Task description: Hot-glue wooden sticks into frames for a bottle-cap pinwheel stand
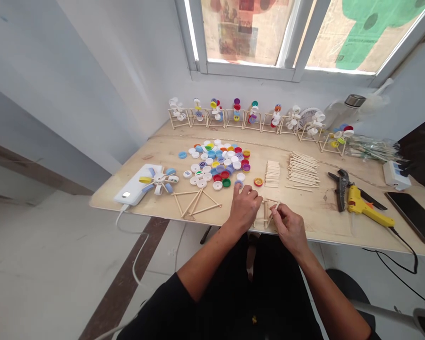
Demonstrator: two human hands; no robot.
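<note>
My left hand [246, 208] is closed, its fingers bent down at the left side of a small frame of wooden sticks [265, 215] near the table's front edge. What its fingertips hold, if anything, is hidden. At the frame's right side, my right hand [291, 230] pinches a wooden stick [276, 206] between thumb and finger. Just beyond my left hand lie a light purple bottle cap [238, 183] and an orange-yellow cap [258, 182]. To the left, two stick triangles [205, 210] rest on the tabletop, touching or overlapping at one corner.
Loose bottle caps [217, 163] are heaped mid-table. Short sticks [272, 174] and long sticks [302, 170] lie beside them. Pliers [341, 191], a yellow glue gun [366, 208] and a phone [414, 215] are at right. A cap wheel [159, 178] sits by a white power bank [132, 188]. Finished cap windmills [236, 113] line the back.
</note>
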